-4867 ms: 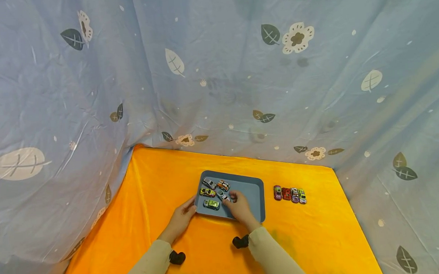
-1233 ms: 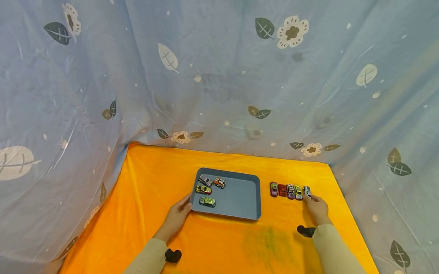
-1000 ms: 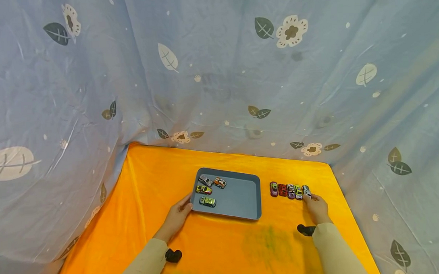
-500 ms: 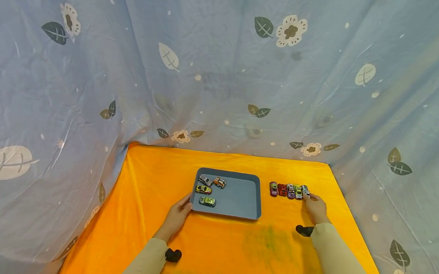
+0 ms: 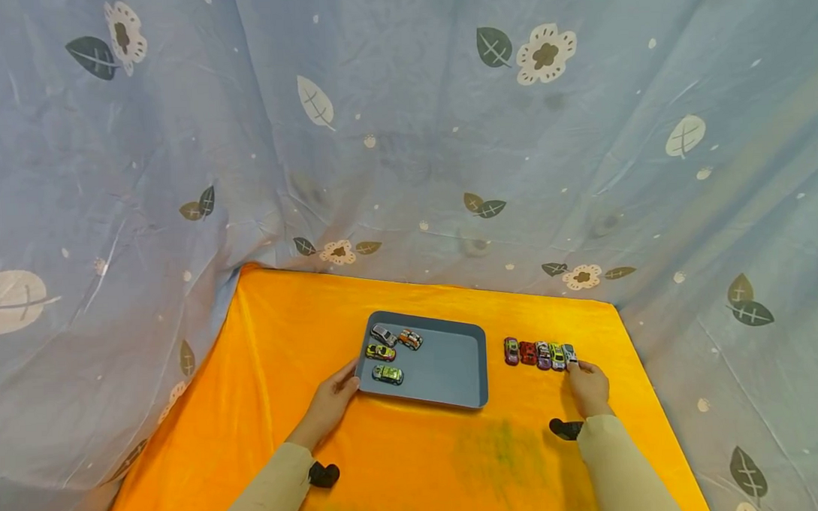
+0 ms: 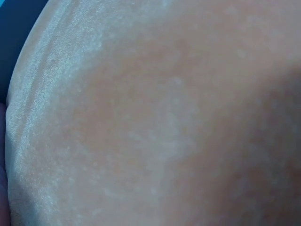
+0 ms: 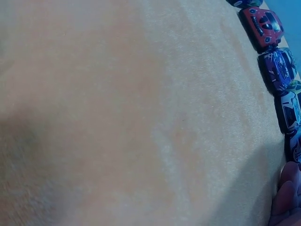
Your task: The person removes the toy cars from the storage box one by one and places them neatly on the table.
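Observation:
My left hand [image 5: 331, 403] holds the left edge of a blue-grey tray [image 5: 447, 367], thumb at the rim. Several small toy cars sit in the tray's left part: a silver one [image 5: 383, 334], an orange-and-white one [image 5: 410, 339], a yellow-and-red one [image 5: 381, 352] and a green one [image 5: 387, 374]. To the right of the tray, toy cars stand side by side in a row. My right hand [image 5: 589, 388] pinches the near end of the white toy car [image 5: 570, 353] at the row's right end, beside the yellow car [image 5: 557, 356]. Skin fills most of both wrist views.
The row also has a purple-and-green car [image 5: 511, 350], a red car [image 5: 528, 352] and a purple-and-white car [image 5: 543, 354]. An orange cloth [image 5: 389, 459] covers the table. Blue-grey patterned curtains [image 5: 406, 173] rise behind it and at both sides.
My right hand has carried the white toy car from the tray to the row's right end. Over the last second it has slid left against the yellow car. My left hand stays at the tray.

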The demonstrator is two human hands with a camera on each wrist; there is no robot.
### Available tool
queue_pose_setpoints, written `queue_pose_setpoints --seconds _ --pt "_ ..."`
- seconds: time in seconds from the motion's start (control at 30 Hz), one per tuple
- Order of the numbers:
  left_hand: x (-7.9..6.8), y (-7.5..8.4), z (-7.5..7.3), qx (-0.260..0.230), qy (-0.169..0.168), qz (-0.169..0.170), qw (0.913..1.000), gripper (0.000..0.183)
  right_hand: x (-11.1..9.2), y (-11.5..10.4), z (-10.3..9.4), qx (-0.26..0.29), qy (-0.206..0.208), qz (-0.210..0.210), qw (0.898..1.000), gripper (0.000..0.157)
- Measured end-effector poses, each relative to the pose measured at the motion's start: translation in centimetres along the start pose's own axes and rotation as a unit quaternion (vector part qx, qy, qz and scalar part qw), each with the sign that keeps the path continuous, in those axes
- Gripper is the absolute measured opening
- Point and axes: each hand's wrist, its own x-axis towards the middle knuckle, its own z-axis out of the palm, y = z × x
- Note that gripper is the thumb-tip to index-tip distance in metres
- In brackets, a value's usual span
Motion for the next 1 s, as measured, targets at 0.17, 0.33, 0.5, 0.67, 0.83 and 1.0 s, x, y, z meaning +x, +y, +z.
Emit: queue_pose_setpoints --seconds 0.17,0.33,0.5,0.67,0.83,1.0 --pt "0.0 0.3 -0.1 -0.004 -0.003 0.000 1.0000 0.047 -0.3 -0.3 -0.1 0.000 0.007 0.004 1.000 0.063" --pt "0.0 0.6 -0.2 -0.001 -0.002 0.001 1.0000 0.048 -0.5 -0.3 0.0 -0.003 0.014 -0.015 1.000 0.063" --pt "0.0 0.7 -0.3 0.005 -0.007 0.012 0.9999 0.049 -1.3 -0.1 0.2 -0.005 0.021 -0.045 0.999 0.068" --pt "0.0 0.6 -0.3 0.002 -0.006 0.008 0.9999 0.049 -2.5 -0.5 0.8 -0.007 0.030 -0.089 0.996 0.073" --pt "-0.1 0.6 -0.3 0.002 -0.002 0.002 1.0000 0.048 -3.5 -1.8 1.8 0.011 0.013 -0.133 0.991 0.074" --pt "-0.1 0.5 -0.3 -0.001 -0.001 0.010 0.9999 0.048 -4.4 -3.4 3.1 0.006 -0.008 -0.174 0.985 0.073"
